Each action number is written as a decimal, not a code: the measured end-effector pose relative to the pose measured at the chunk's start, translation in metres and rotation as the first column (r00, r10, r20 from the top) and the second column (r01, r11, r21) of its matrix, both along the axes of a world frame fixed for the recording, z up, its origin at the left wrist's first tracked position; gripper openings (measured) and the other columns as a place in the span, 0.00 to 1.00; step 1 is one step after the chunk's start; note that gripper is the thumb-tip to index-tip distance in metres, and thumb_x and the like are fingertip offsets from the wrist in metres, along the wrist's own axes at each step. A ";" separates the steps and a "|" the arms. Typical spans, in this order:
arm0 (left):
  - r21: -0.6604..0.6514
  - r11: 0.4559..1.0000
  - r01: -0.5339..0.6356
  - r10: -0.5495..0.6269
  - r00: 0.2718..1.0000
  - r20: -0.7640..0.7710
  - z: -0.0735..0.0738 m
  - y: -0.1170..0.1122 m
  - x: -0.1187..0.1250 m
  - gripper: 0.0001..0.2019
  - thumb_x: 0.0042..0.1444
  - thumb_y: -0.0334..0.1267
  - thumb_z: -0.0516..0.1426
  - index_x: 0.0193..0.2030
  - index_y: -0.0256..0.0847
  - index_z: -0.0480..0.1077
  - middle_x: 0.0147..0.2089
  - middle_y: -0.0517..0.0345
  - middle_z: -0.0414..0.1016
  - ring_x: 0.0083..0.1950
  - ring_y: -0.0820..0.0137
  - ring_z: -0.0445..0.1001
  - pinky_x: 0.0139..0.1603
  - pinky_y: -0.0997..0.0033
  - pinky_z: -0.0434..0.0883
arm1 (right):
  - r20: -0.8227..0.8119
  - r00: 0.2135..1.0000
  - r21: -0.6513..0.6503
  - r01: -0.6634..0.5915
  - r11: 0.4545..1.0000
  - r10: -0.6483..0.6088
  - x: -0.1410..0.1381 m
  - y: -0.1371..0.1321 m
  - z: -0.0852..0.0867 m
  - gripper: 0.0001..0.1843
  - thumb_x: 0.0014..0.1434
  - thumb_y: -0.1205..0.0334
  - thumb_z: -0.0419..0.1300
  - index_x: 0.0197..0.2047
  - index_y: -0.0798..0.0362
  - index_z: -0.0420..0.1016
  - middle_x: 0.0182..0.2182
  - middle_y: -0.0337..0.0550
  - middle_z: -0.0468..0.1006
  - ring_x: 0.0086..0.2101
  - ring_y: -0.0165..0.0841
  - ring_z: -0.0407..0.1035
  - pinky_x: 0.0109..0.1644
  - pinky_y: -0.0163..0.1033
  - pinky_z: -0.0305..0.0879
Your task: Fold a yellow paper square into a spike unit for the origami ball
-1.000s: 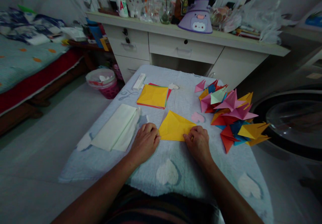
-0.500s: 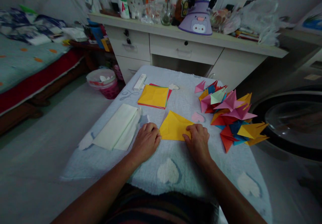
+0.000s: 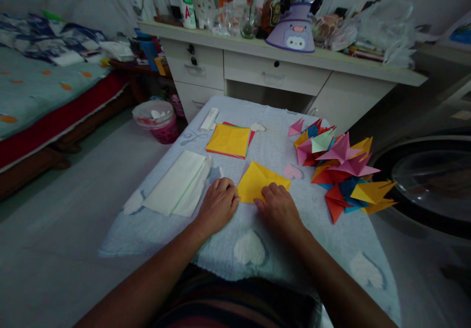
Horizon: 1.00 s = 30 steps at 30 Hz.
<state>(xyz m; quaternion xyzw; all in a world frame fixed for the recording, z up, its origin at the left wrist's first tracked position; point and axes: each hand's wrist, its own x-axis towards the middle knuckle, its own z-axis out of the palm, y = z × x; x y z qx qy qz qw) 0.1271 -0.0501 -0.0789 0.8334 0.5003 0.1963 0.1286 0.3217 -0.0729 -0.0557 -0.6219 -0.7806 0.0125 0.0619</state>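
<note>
A yellow sheet of origami paper [image 3: 253, 178], folded into a triangle, lies flat on the cloth with its long edge toward me. My left hand [image 3: 220, 201] has curled fingers closed on its left corner. Along the near edge, my right hand [image 3: 275, 200] presses the paper between thumb and bent fingers, right of the middle, leaving the right corner free. Just beyond lies a stack of square paper [image 3: 228, 140], yellow on top with red and green edges below. Several folded paper cranes [image 3: 340, 149] in pink, red, blue, yellow and pale green crowd the right side.
A folded white cloth or tissue [image 3: 178, 183] lies left of my left hand, and a small white box [image 3: 209, 119] sits near the far left edge. The tablecloth [image 3: 250, 249] has heart patterns. Beyond stands a white desk [image 3: 275, 68]; a pink bin [image 3: 162, 127] is on the floor.
My right hand has slid left along the paper's near edge, uncovering the right corner. My left hand stays at the left corner. The whole view has shifted slightly.
</note>
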 end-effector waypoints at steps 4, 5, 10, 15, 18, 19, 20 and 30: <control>0.009 1.000 -0.004 0.004 1.000 -0.002 -0.002 0.000 0.001 0.03 0.59 0.33 0.55 0.35 0.41 0.68 0.42 0.53 0.66 0.47 0.62 0.65 0.50 0.58 0.66 | 0.045 0.986 0.014 0.158 0.987 -0.158 -0.020 0.001 0.003 0.26 0.60 0.39 0.54 0.42 0.56 0.71 0.39 0.54 0.73 0.40 0.45 0.64 0.41 0.46 0.59; 0.009 1.000 -0.004 0.004 1.000 -0.004 -0.002 0.000 0.001 0.02 0.59 0.33 0.55 0.35 0.41 0.68 0.42 0.53 0.66 0.47 0.62 0.65 0.50 0.58 0.66 | 0.050 0.982 0.021 0.181 0.983 -0.182 -0.022 0.002 0.003 0.28 0.60 0.37 0.53 0.42 0.56 0.71 0.39 0.55 0.73 0.41 0.46 0.64 0.41 0.46 0.59; 0.005 1.000 -0.014 0.014 1.000 -0.011 0.000 0.000 0.001 0.02 0.58 0.32 0.55 0.35 0.40 0.68 0.42 0.53 0.66 0.47 0.61 0.65 0.49 0.58 0.67 | 0.047 0.975 0.038 0.216 0.976 -0.218 -0.025 0.002 -0.001 0.30 0.58 0.36 0.54 0.43 0.57 0.70 0.40 0.57 0.72 0.41 0.48 0.64 0.40 0.47 0.58; -0.007 0.999 -0.033 0.033 0.999 -0.013 0.002 0.000 0.000 0.01 0.57 0.33 0.57 0.34 0.40 0.68 0.43 0.53 0.66 0.48 0.61 0.65 0.50 0.57 0.66 | 0.028 0.977 0.062 0.210 0.976 -0.212 -0.024 0.000 -0.003 0.28 0.59 0.37 0.54 0.43 0.56 0.70 0.39 0.56 0.72 0.41 0.48 0.64 0.39 0.47 0.57; -0.001 0.999 -0.051 0.051 0.999 -0.016 0.002 0.000 -0.002 0.02 0.57 0.33 0.57 0.34 0.41 0.67 0.43 0.53 0.66 0.48 0.61 0.65 0.50 0.57 0.66 | 0.032 0.977 0.067 0.209 0.976 -0.212 -0.024 0.000 -0.003 0.28 0.58 0.37 0.54 0.43 0.55 0.69 0.39 0.55 0.72 0.41 0.47 0.64 0.39 0.46 0.57; 0.003 0.998 -0.059 0.059 0.998 -0.017 0.002 -0.001 -0.002 0.01 0.57 0.33 0.57 0.35 0.41 0.67 0.44 0.53 0.66 0.48 0.61 0.64 0.50 0.57 0.66 | 0.035 0.976 0.068 0.211 0.975 -0.214 -0.024 0.000 -0.004 0.27 0.58 0.37 0.54 0.43 0.55 0.69 0.39 0.55 0.72 0.41 0.47 0.64 0.40 0.46 0.57; 0.007 0.998 -0.065 0.065 0.998 -0.019 0.002 -0.001 -0.003 0.01 0.57 0.33 0.57 0.35 0.41 0.67 0.44 0.53 0.66 0.48 0.61 0.64 0.50 0.56 0.66 | 0.037 0.976 0.070 0.211 0.975 -0.214 -0.024 0.000 -0.004 0.27 0.58 0.37 0.54 0.43 0.55 0.69 0.39 0.55 0.72 0.41 0.46 0.63 0.40 0.46 0.57; 0.031 0.997 -0.067 0.066 0.997 0.032 -0.005 0.000 -0.013 0.11 0.56 0.24 0.50 0.43 0.39 0.65 0.44 0.50 0.68 0.49 0.59 0.65 0.52 0.55 0.66 | 0.037 0.974 0.050 0.220 0.974 -0.222 -0.024 0.002 -0.005 0.29 0.57 0.36 0.55 0.44 0.55 0.70 0.40 0.55 0.72 0.41 0.47 0.63 0.40 0.47 0.57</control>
